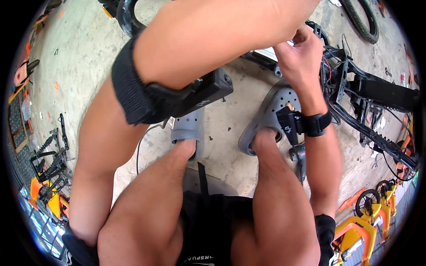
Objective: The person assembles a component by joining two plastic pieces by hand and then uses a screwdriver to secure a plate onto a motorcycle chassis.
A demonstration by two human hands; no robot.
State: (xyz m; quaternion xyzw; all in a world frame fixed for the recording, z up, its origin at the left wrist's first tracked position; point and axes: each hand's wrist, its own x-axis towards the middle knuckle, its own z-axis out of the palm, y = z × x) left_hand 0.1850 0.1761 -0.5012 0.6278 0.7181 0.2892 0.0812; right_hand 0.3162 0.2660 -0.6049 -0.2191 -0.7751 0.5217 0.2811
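Note:
My left arm sweeps up from the lower left and crosses the top of the view. The visible part of my left hand (284,20) is at the upper edge, close to my right hand; its fingers are hidden. My right hand (301,55) has its fingers curled together in a pinch beside a black metal vehicle frame (368,126) with loose wiring; what they hold is hidden. A pale, flat part (268,54) of the assembly shows beneath the hands. Each forearm wears a black strap carrying a black device (289,124).
My feet, in grey clogs (184,126), rest on a stained concrete floor (217,133). A tyre (361,20) lies at the far right. Yellow frames with wheels (355,230) stand at the lower right, and black and yellow parts (51,195) at the left. A black curved tube (126,17) is at the top left.

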